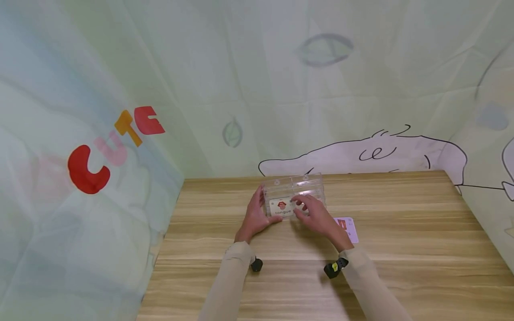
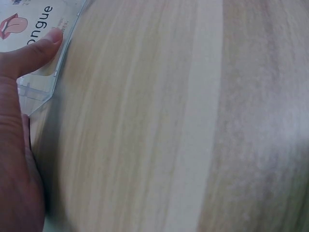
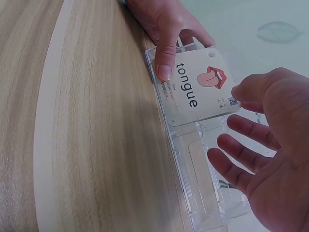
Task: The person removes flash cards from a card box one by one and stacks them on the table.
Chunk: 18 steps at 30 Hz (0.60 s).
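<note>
A clear plastic card holder point(image 1: 277, 191) with several compartments stands on the table. In its front left compartment sits a white flashcard point(image 3: 193, 92) printed "tongue" with a picture of a mouth. My left hand point(image 1: 255, 217) grips the holder's left end, its thumb point(image 2: 47, 42) lying over the card's lower edge and the fingers behind. At the card's upper corner, my right hand point(image 1: 317, 217) pinches between thumb and index finger; its other fingers are loosely bent over the neighbouring compartment. That front right compartment point(image 3: 200, 159) shows clear walls in the right wrist view.
A purple-edged card point(image 1: 351, 229) lies on the wooden table point(image 1: 409, 232), partly hidden beneath my right wrist. Behind the table hangs a printed curtain point(image 1: 257, 89), and another stretch runs along the left. Black devices are strapped to both wrists.
</note>
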Tool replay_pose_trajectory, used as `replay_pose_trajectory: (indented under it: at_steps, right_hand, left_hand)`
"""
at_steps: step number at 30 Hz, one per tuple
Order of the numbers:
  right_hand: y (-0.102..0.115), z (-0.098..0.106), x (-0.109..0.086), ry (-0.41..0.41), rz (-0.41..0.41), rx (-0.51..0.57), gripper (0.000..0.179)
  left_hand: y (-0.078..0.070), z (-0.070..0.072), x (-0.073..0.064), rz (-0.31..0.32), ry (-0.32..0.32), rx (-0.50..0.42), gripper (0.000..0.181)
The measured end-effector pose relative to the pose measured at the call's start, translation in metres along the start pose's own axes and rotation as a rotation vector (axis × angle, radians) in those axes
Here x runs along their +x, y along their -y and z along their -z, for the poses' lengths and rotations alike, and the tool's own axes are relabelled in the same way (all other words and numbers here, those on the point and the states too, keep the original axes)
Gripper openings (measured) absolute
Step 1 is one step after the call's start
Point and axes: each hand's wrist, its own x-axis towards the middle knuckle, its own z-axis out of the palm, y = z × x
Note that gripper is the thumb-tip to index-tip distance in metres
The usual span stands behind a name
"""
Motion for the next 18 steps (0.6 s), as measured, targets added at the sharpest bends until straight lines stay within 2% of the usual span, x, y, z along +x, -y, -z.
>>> replay_pose_trajectory:
  at_steps: [7,14,18]
  right_hand:
    - [0.000,-0.002,0.000,-0.025,0.023,0.055,0.030]
    - [0.001,-0.008,0.001,-0.016,0.021,0.160,0.028]
    - [-0.002,-0.012,0.001,0.004,0.035,0.161,0.024]
  left_hand:
    - [0.000,0.000,-0.001,-0.009,-0.001,-0.001,0.131]
    - [0.001,0.000,-0.001,-0.014,-0.005,-0.019,0.131]
    - [0.001,0.000,-0.001,-0.013,-0.005,-0.020,0.132]
